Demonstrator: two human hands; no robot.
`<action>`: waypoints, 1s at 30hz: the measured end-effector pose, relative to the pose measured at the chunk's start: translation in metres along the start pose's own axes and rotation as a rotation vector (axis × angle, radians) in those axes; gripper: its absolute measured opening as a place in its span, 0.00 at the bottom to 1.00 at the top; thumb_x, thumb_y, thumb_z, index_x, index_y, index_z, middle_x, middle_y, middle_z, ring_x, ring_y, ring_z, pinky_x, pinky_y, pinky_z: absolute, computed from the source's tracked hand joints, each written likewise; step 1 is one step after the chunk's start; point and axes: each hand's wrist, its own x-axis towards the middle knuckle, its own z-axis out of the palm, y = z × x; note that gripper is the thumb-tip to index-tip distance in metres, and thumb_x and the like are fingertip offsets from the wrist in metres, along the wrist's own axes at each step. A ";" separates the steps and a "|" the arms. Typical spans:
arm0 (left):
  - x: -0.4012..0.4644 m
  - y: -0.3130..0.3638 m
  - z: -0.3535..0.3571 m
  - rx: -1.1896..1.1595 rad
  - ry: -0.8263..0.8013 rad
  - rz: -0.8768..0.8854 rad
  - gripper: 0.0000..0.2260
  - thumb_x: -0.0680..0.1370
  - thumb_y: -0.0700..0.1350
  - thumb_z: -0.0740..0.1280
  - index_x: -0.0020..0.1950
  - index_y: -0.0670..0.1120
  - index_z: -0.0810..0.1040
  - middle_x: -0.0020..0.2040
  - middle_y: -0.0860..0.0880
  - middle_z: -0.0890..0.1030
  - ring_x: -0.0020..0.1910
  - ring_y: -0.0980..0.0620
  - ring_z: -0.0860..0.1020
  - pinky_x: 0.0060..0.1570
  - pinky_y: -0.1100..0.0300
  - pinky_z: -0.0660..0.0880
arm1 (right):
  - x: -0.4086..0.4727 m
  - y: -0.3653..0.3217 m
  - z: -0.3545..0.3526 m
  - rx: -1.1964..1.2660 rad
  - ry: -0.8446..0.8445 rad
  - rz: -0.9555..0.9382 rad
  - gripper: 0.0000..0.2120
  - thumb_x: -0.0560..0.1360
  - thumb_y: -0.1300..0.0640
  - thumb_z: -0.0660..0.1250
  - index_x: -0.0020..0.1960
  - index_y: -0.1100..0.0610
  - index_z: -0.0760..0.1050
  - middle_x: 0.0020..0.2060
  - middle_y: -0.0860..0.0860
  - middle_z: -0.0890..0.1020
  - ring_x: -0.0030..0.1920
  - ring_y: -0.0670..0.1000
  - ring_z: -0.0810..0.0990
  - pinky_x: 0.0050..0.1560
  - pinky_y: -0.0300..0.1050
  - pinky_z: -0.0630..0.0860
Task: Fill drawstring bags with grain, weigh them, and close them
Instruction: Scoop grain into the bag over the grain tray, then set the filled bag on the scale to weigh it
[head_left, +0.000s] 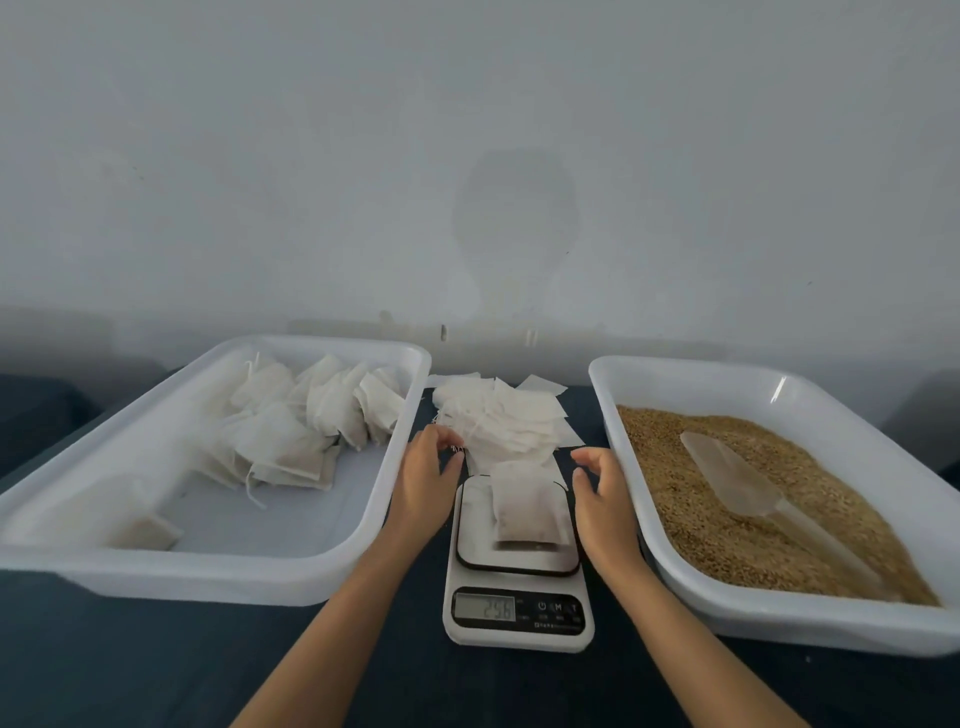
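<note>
Filled bag (530, 506) lies flat on the platform of the scale (517, 571), between the two hands and touching neither. Display reads digits, blurred; looks like 256, not certain.

Left hand (423, 480) hovers just left of the bag, fingers (441, 434) loosely curled and apart, gripping nothing. Their tips sit close to the strings at the near edge of the pile of empty bags (506, 418); contact cannot be told.

Right hand (602, 499) hovers just right of the bag, fingers (589, 457) likewise loosely curled, apart, holding nothing. Both forearms reach in from the bottom of the view.

Beyond the fingertips of both hands, the empty bags lie spread on the dark surface (130, 665), behind the scale.

Outward of the left fingers: white tray (208, 577) holding a heap of filled bags (301, 421), drawstrings trailing, with one more near its front corner.

Outward of the right fingers: second white tray (779, 618) filled with brown grain (701, 519). A translucent scoop (737, 475) rests on the grain, handle pointing toward the near right.

Pale wall behind.
</note>
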 end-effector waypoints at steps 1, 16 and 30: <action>-0.001 0.000 0.000 -0.002 -0.004 -0.002 0.08 0.76 0.33 0.64 0.46 0.45 0.72 0.45 0.49 0.78 0.39 0.58 0.72 0.40 0.74 0.68 | 0.001 0.002 -0.001 0.005 0.001 0.013 0.10 0.78 0.68 0.58 0.57 0.60 0.72 0.53 0.51 0.76 0.54 0.46 0.73 0.55 0.37 0.67; -0.001 0.004 -0.001 0.025 -0.067 -0.041 0.06 0.76 0.33 0.63 0.47 0.43 0.73 0.44 0.49 0.79 0.45 0.49 0.77 0.45 0.62 0.73 | 0.011 0.012 0.000 -0.036 -0.045 0.026 0.09 0.78 0.67 0.59 0.54 0.59 0.73 0.48 0.51 0.78 0.49 0.48 0.77 0.46 0.30 0.69; -0.008 0.032 0.016 0.173 -0.385 -0.183 0.22 0.69 0.57 0.73 0.57 0.52 0.70 0.43 0.58 0.75 0.40 0.60 0.73 0.34 0.71 0.65 | 0.005 -0.010 0.013 -0.002 -0.168 -0.019 0.10 0.72 0.65 0.70 0.49 0.54 0.75 0.38 0.51 0.81 0.44 0.50 0.80 0.46 0.46 0.76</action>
